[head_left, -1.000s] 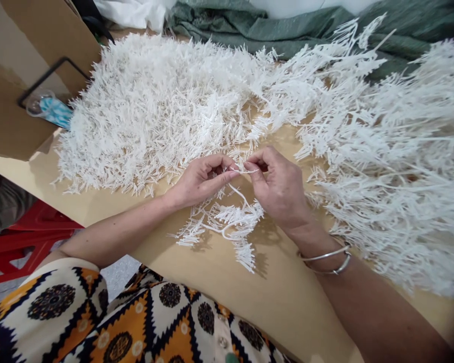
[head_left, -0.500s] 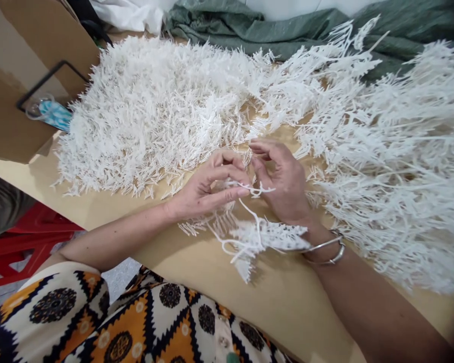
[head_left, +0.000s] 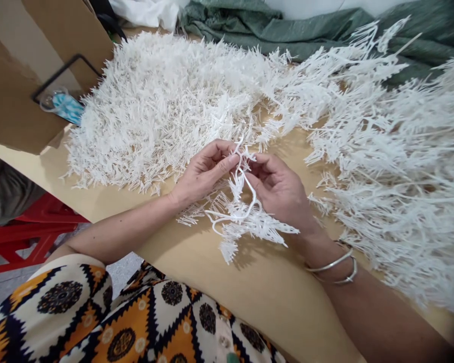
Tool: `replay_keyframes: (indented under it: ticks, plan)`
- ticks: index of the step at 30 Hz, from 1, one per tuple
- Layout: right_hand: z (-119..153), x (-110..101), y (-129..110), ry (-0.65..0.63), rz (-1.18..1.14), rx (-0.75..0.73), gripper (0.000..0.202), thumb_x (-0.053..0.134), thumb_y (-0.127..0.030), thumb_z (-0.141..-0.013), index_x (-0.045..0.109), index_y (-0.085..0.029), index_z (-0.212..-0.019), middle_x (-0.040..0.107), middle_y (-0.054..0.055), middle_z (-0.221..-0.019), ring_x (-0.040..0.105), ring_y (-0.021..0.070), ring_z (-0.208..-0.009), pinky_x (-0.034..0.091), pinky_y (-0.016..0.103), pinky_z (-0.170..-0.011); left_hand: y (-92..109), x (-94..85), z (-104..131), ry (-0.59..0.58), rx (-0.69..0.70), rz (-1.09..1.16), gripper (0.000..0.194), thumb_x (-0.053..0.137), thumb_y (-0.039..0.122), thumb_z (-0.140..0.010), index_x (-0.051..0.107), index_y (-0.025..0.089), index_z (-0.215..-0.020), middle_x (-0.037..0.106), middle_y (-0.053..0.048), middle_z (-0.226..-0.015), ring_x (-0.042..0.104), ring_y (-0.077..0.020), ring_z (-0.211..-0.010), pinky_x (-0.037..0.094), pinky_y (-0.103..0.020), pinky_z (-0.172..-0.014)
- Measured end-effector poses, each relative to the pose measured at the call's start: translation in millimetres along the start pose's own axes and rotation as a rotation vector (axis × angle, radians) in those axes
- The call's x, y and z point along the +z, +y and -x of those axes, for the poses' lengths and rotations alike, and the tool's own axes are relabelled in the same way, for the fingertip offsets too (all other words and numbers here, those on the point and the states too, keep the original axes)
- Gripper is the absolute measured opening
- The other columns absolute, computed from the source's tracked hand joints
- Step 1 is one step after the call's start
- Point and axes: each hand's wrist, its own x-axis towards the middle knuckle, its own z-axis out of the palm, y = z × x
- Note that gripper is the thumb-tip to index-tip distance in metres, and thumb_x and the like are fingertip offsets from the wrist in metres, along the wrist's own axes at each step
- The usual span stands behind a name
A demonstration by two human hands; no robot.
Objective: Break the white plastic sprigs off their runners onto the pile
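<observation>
A white plastic foliage sprig, with a curved stem and comb-like leaflets, hangs between my hands and over the table. My left hand pinches its upper stem between thumb and fingers. Close beside it, my right hand has its fingers closed at a leafy part of the same sprig; its fingertips are partly hidden behind the white strands. Bangles circle the right wrist. Beyond my hands lies a broad heap of small white leaf pieces. To the right spreads a pile of longer white plastic branches.
A cardboard box stands at the left, with a black wire frame and a blue-and-white packet by it. Green sheeting lies along the back. Left of the table are a red stool and part of a person's clothed leg.
My right fingers, apart from the sprig before, have closed at it. The sprig's held upper end has risen and turned more upright. The view has shifted slightly.
</observation>
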Motion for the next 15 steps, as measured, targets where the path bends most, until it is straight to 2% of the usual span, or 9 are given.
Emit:
replay_keyframes:
  ticks: [3,6,9,10,12,14,15]
  plan:
    - [2,0,4,0.106,0.124,-0.015,0.013,0.073,-0.037,-0.095,0.066,-0.027,-0.1,0.065,-0.002,-0.086,0.061,0.0149,-0.077,0.056,0.033,-0.075,5,-1.3,0,-0.02,0.012,-0.056,0.023,0.069,0.044,-0.101,0.065,0.022,-0.108,0.065,-0.001,-0.098,0.061,-0.0094,-0.085,0.054,-0.025,-0.085]
    - [2,-3,6,0.222,0.287,-0.018,0.008,0.071,-0.032,-0.095,0.065,-0.027,-0.098,0.063,-0.003,-0.08,0.058,0.0144,-0.07,0.052,0.032,-0.068,10,-0.6,3,-0.008,0.044,-0.154,0.03,0.066,0.045,-0.102,0.064,0.023,-0.122,0.066,-0.006,-0.119,0.063,-0.012,-0.101,0.055,-0.027,-0.092]
    - [1,-4,2,0.182,0.42,-0.048,0.009,0.072,-0.029,-0.092,0.065,-0.025,-0.098,0.067,-0.002,-0.08,0.059,0.0148,-0.067,0.052,0.031,-0.065,11,0.2,5,-0.028,0.037,-0.242,0.043,0.075,0.045,-0.096,0.061,0.024,-0.13,0.062,-0.008,-0.131,0.064,-0.0145,-0.11,0.056,-0.029,-0.098]
    - [1,-5,0,0.141,0.472,-0.081,0.013,0.072,-0.028,-0.092,0.066,-0.025,-0.103,0.071,0.0,-0.087,0.062,0.0161,-0.071,0.055,0.033,-0.068,9,-0.1,5,-0.039,0.027,-0.287,0.047,0.079,0.045,-0.093,0.061,0.023,-0.13,0.062,-0.009,-0.132,0.064,-0.0147,-0.11,0.056,-0.029,-0.098]
    - [4,-5,-11,0.088,0.612,-0.184,0.027,0.068,-0.024,-0.093,0.065,-0.023,-0.12,0.074,0.007,-0.109,0.07,0.0223,-0.091,0.058,0.041,-0.082,5,-1.5,5,-0.038,0.022,-0.38,0.044,0.08,0.043,-0.092,0.064,0.021,-0.126,0.065,-0.008,-0.127,0.066,-0.0132,-0.103,0.057,-0.028,-0.094]
    - [9,-6,-30,0.087,0.784,-0.297,0.039,0.062,-0.016,-0.095,0.06,-0.023,-0.134,0.071,0.012,-0.125,0.069,0.0287,-0.112,0.057,0.048,-0.094,-1,-3.5,5,-0.022,0.019,-0.42,0.033,0.072,0.042,-0.098,0.067,0.019,-0.12,0.068,-0.007,-0.116,0.066,-0.0108,-0.091,0.057,-0.026,-0.084]
    - [12,-6,-43,0.094,0.863,-0.351,0.042,0.058,-0.012,-0.095,0.059,-0.023,-0.135,0.07,0.013,-0.127,0.068,0.0299,-0.116,0.056,0.05,-0.095,-3,-4.4,4,-0.019,0.008,-0.418,0.029,0.068,0.042,-0.1,0.068,0.019,-0.117,0.069,-0.007,-0.111,0.065,-0.0103,-0.087,0.056,-0.025,-0.079]
